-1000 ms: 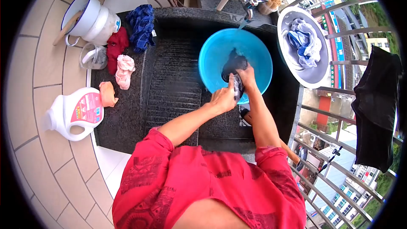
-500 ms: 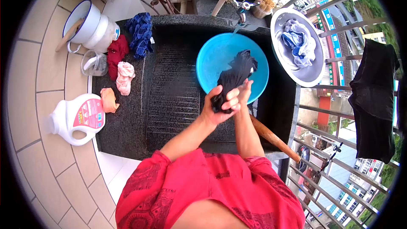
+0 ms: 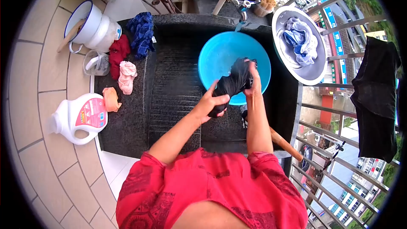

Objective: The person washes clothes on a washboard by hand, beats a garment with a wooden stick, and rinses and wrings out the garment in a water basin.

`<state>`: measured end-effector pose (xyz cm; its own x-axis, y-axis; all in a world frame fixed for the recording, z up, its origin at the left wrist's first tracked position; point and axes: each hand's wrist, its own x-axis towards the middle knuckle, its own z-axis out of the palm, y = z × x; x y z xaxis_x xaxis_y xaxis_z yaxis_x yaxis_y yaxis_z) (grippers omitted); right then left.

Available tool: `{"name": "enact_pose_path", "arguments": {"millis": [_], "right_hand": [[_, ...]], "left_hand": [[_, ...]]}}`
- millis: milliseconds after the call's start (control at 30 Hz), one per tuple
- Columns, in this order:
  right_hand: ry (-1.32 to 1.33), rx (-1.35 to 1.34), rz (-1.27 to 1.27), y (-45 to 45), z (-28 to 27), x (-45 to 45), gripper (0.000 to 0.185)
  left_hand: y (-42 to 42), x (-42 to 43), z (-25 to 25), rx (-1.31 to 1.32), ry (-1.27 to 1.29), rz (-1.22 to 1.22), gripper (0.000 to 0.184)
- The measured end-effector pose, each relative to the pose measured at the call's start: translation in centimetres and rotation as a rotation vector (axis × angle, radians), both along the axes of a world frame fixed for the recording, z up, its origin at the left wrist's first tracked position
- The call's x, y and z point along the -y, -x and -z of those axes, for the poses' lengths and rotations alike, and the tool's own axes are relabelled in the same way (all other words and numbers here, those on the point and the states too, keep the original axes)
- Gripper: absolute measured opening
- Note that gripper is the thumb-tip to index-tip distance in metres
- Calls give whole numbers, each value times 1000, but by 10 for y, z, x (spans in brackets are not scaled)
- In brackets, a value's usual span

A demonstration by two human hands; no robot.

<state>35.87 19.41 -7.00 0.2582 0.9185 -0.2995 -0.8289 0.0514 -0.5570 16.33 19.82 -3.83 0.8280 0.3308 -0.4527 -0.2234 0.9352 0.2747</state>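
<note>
A bunched black cloth [image 3: 232,85] is stretched between my two hands over the front part of a blue basin [image 3: 210,55]. My left hand [image 3: 210,105] is wrapped round its lower left end, just outside the basin's rim. At the upper right end, my right hand [image 3: 253,80] grips the cloth from the side. Water runs from the tap [image 3: 243,10] into the basin, which stands in a dark stone sink [image 3: 174,97]. Part of the cloth is hidden behind my fingers.
Dark blue, red, pink and orange cloths [image 3: 111,99] lie along the sink's left ledge, beside a detergent jug [image 3: 91,112]. A grey basin [image 3: 311,74] with wet cloth stands at the right. A wooden handle [image 3: 286,144] crosses the front right edge; black clothing [image 3: 375,97] hangs by the railing.
My hands were close together at the cloth's near end; now my right hand has moved up to its far end. The cloth is stretched more sideways between them.
</note>
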Motion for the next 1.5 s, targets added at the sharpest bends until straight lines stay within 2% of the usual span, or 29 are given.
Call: {"name": "enact_pose_path", "arguments": {"millis": [67,100,133,200,267,333,400,467,533,600,633,667,700,733,800,833,867,933,967,1000,1067,1133,1200,1233,1300,1367,1433,1467,1500], "right_hand": [[311,202,-5,5,-10,-6,34],[360,262,-61,8,-20,-8,33],[399,413,-46,14,-16,-11,20],[419,698,-189,20,-2,-8,14],[549,906,-249,31,17,-1,18],[545,972,-121,39,50,11,26],[498,876,-153,46,20,24,35],[462,485,-176,54,-5,33,43],[383,291,-425,43,18,48,53],[367,129,-412,49,14,62,47],[325,28,-466,48,13,66,35],[325,27,-470,52,7,69,35],[235,38,-432,56,-5,70,29],[143,51,-390,60,-14,70,25],[137,73,-335,67,-23,71,22],[87,106,-248,72,-30,73,21],[37,139,-162,77,-39,72,21],[11,120,-126,84,-52,68,18],[-54,228,-86,88,-56,67,18],[-119,333,-49,91,-60,66,18],[-117,373,-56,96,-67,68,19],[-203,618,-105,98,-72,72,20],[-191,672,-127,102,-75,79,20],[-216,766,-167,103,-76,81,19],[-241,905,-230,103,-78,82,18],[-220,895,-257,101,-72,85,18],[-219,770,-274,98,-65,83,17],[-196,646,-288,97,-68,82,20],[-161,691,-309,94,-66,82,27]], "left_hand": [[-8,6,32,-452,-1402,-227,87],[0,3,-8,-623,-1287,194,102],[-1,1,-28,-789,-1447,435,96],[5,-5,-17,-787,-1720,683,93],[16,-9,12,-744,-1998,691,86],[23,-13,16,-766,-2130,775,82],[37,-17,8,-762,-2201,756,80],[54,-17,8,-748,-2273,749,79],[67,-16,15,-609,-2308,657,77],[76,-16,9,-576,-2346,644,75],[81,-16,9,-566,-2356,593,74],[85,-15,7,-554,-2366,541,73],[88,-15,3,-603,-2152,463,77],[90,-14,3,-603,-2155,461,77],[95,-14,8,-743,-1761,33,83],[103,-14,29,-798,-1622,41,89],[103,-11,38,-795,-1623,43,89],[104,-1,47,-465,-817,-132,86],[104,3,40,-290,-480,-125,82],[103,8,41,-298,-475,-132,82],[98,20,55,-130,-71,-339,80],[92,25,68,-183,-19,-340,79],[83,27,53,-103,160,-224,72],[77,31,64,-51,228,-247,67],[65,35,64,-155,260,-357,55],[62,36,61,-207,266,-434,50],[59,22,54,-187,433,-432,28],[58,20,46,-186,437,-429,28],[58,17,36,-239,287,-565,21]]}}
